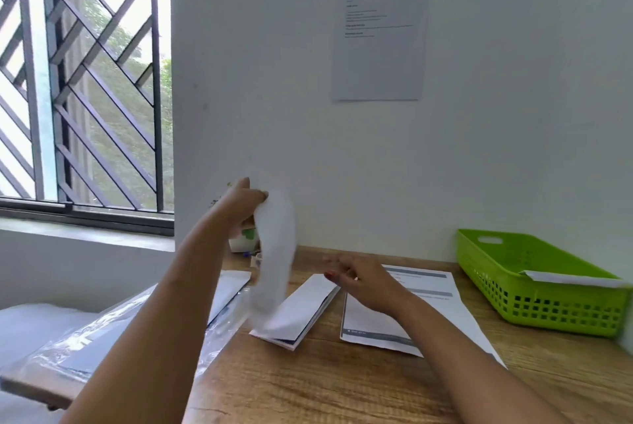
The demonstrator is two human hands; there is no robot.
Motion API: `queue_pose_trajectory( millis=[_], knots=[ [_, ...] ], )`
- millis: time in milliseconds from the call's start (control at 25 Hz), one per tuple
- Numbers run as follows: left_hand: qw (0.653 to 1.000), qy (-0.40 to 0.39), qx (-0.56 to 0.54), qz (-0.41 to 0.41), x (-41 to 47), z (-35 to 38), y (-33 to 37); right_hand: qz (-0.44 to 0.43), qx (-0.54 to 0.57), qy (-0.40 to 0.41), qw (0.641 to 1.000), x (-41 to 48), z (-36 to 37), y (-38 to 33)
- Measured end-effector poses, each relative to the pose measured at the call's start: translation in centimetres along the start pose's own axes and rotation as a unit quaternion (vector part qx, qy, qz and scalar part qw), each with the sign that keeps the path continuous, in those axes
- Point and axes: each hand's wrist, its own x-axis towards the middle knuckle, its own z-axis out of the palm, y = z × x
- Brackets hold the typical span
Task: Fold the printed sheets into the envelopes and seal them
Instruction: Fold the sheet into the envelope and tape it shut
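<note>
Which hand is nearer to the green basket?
Right. The right hand is over the printed sheets, left of the green basket; the left hand is raised farther left, gripping a blurred white paper.

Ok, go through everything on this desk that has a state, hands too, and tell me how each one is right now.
Left hand: raised, gripping white paper.
White paper: lifted, hanging, motion-blurred.
Right hand: fingers loose, holding nothing, low over the desk.
Folded sheet: folded, lying on the desk.
Printed sheets: unfolded, flat.
Green basket: upright, holds an envelope.
Plastic pack: lying flat; sealed or opened unclear.
</note>
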Motion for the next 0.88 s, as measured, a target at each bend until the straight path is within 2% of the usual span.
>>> queue_pose_trajectory(
  millis=[120, 200, 320, 480, 560, 640, 720, 760, 800, 880],
  knots=[
    [0.987, 0.018, -0.155, -0.030, 1.2, 2.3, -1.5, 0.042, 0.226, -0.009, 0.973, -0.3, -0.1, -1.6],
    [0.975, 0.018, -0.215, -0.044, 1.6, 3.1, -3.4, 0.068, 0.298, -0.023, 0.952, -0.2, -0.2, -1.4],
    [0.969, 0.033, -0.237, -0.070, 2.2, 3.7, -7.2, 0.099, 0.320, 0.008, 0.942, 0.3, -0.1, 0.0],
    [0.984, 0.037, -0.155, -0.077, 2.0, 5.8, -9.1, 0.119, 0.265, 0.127, 0.949, 1.0, -0.8, 1.8],
    [0.982, -0.026, -0.168, -0.080, 0.9, 7.5, -8.8, 0.119, 0.265, 0.184, 0.939, 1.1, -1.4, 2.6],
    [0.966, -0.139, -0.188, -0.109, -0.5, 8.7, -8.2, 0.131, 0.259, 0.229, 0.929, 1.2, -1.5, 3.0],
    [0.947, -0.251, -0.164, -0.115, -1.6, 9.5, -7.9, 0.148, 0.266, 0.242, 0.921, 1.2, -1.3, 3.0],
    [0.941, -0.282, -0.153, -0.106, -1.8, 9.6, -7.8, 0.153, 0.278, 0.231, 0.920, 1.1, -1.3, 3.0],
    [0.940, -0.290, -0.153, -0.096, -1.8, 9.6, -7.8, 0.156, 0.296, 0.208, 0.919, 0.9, -1.2, 2.9],
    [0.948, -0.256, -0.172, -0.080, -1.2, 9.4, -8.0, 0.146, 0.335, 0.133, 0.921, 0.6, -1.3, 2.7]
  ],
)
